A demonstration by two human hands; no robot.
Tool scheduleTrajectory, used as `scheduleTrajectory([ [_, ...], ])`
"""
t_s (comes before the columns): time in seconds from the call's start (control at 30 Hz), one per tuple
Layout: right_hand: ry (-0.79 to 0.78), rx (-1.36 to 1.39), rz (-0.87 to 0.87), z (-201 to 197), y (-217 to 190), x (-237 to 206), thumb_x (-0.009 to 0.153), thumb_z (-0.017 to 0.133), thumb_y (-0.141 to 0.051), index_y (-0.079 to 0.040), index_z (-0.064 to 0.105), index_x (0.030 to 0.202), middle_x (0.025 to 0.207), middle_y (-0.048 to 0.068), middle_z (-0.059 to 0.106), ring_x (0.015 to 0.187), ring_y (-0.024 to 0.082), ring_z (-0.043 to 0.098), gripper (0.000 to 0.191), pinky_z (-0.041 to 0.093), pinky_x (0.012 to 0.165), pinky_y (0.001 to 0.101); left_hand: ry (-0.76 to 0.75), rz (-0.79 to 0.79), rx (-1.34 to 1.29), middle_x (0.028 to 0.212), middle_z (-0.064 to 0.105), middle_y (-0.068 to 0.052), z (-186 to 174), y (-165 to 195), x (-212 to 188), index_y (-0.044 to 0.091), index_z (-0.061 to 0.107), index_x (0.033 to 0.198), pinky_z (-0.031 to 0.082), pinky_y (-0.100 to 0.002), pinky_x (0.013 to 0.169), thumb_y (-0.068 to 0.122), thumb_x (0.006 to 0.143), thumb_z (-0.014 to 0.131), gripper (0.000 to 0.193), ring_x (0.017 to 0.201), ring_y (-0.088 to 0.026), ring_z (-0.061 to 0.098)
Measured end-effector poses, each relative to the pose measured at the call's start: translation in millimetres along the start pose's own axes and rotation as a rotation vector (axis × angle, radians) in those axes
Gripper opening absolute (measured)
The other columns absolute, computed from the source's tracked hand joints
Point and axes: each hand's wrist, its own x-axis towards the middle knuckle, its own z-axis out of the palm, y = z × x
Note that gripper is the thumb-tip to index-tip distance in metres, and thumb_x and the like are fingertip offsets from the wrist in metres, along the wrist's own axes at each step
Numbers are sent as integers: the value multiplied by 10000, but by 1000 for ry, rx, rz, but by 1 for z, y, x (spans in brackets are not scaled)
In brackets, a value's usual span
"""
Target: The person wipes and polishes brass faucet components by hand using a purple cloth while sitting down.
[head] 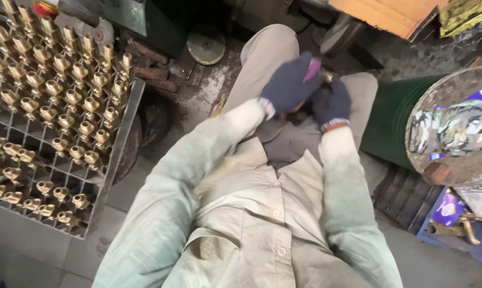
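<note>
We've got both gloved hands over our lap: left hand (290, 82) and right hand (332, 101) have fingers curled around one small brass fitting (328, 76). Dozens more shiny brass ones stand in the metal grid rack (118, 154) on our left.

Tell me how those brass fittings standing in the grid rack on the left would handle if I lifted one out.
The brass fittings look like solid cast metal, so probably heavy for their size and rigid. Their polished, rounded tops may be slippery under a knit glove. Each stands upright in its own cell of the grid rack, so it likely lifts straight out, but set loose on the floor it could tip or roll.
</note>
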Motion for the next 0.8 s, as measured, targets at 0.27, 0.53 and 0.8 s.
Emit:
scheduleTrajectory([
  [0.27, 186, 158, -63, -95, -92, -50, 1031, 648, 2, 5, 658, 1247, 1181, 168, 640, 1070, 333, 650, 216, 546, 929, 393, -97, 151, -157, 954, 687, -127, -59, 39, -124, 95, 656, 1088, 539, -433, 762, 279, 931, 758, 263, 872, -358, 684],
  [0.53, 129, 7, -181, -110, -121, -48, 879, 693, 41, -7, 735, 1110, 1090, 117, 687, 1055, 293, 626, 239, 530, 905, 389, -35, 282, -268, 1110, 709, -167, -76, 34, -156, 19, 634, 1115, 599, -439, 840, 104, 979, 677, 167, 968, -373, 720],
  [0.8, 122, 23, -222, -104, -111, -46, 877, 659, 51, 0, 715, 1099, 1125, 115, 710, 1039, 299, 636, 235, 530, 893, 394, -72, 161, -258, 1055, 727, -153, -72, 41, -159, 57, 675, 1001, 587, -421, 778, 140, 933, 737, 124, 896, -359, 719],
])
